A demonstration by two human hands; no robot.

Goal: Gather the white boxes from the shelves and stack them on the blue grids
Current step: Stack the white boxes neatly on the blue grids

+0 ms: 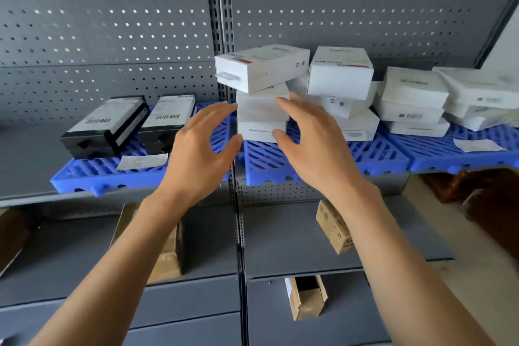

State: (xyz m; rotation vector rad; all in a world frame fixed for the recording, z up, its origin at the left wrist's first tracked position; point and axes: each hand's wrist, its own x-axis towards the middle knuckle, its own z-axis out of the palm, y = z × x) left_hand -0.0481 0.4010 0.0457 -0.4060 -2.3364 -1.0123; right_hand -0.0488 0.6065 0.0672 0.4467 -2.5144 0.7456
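- The left hand is raised before the shelf with its fingers spread and relaxed, grasping nothing; the fingertips lie just beside the left face of a three-high stack of white boxes, and contact cannot be told.
- The right hand has its fingers released too, spread across the front right corner of that stack, the thumb close to the bottom box; no box is gripped.
- The top box of that stack sits skewed, overhanging to the left.
- The stack stands on the middle blue grid; a second pile of white boxes leans just behind and to its right.
- More white boxes are piled on the right blue grid, beside a paper slip.
- The left blue grid carries black boxes with white labels and another paper slip.
- Lower grey shelves hold brown cardboard cartons.
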